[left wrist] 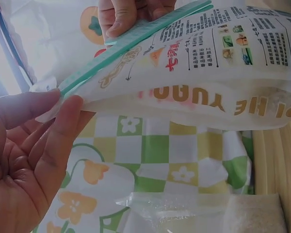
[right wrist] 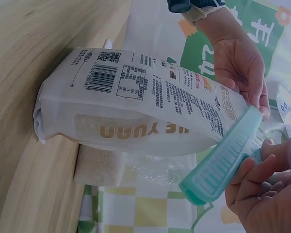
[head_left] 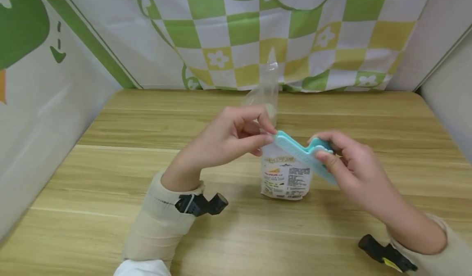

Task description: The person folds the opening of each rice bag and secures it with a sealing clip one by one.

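Observation:
A printed white food bag [head_left: 284,182] stands upright on the table, and a turquoise bag clip [head_left: 296,150] lies across its top edge. My left hand [head_left: 236,134] pinches the bag's top corner between thumb and forefinger, right at one end of the clip. On the other side, my right hand [head_left: 350,163] grips the clip's raised handle, thumb in front. The right wrist view shows the clip [right wrist: 223,160] slanting over the bag's mouth. Gold lettering runs down the side of the bag [right wrist: 136,128].
Behind the white bag is a clear plastic bag [head_left: 271,79] with pale grains in its lower part [right wrist: 99,167]. The wooden table [head_left: 121,145] ends at a green, white and yellow checked cloth [head_left: 243,28] at the back. White panels rise at both sides.

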A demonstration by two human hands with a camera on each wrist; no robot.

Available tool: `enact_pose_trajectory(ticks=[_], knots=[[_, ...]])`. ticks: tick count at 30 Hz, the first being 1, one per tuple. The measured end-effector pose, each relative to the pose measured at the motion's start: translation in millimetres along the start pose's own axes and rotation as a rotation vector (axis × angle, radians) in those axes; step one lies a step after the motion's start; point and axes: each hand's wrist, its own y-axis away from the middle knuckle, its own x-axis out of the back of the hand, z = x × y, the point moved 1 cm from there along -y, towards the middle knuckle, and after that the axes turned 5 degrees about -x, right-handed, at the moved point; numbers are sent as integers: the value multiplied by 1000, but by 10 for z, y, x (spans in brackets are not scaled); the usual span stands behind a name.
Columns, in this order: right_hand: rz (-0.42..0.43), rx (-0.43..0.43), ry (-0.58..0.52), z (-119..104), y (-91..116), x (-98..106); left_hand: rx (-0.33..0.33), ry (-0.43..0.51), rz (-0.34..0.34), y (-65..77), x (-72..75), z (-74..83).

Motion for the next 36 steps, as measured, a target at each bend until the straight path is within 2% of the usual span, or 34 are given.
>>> enact_pose_trajectory(ticks=[4,7,9,11,16,23,32,36], knots=[[-4,-41,-1,3,1,3,35,0,-21,-6,16,-12],[-1,-63,4,7,-1,4,83,-38,-58,-15,28,-46],[1,-75,2,10,-2,0,92,-84,-86,-27,26,-92],[6,-87,1,11,-1,-5,88,-130,-106,-45,16,-136],[27,-105,-4,-8,7,-20,81,-125,-105,-84,-14,-179],[50,-22,7,-116,-51,-49,57,-109,-140,-88,-27,-165],[59,-9,-15,-225,-99,-82,12,-152,-162,-106,-27,-154],[40,0,-17,-273,-151,-98,19,-141,-161,-93,-26,-159]])
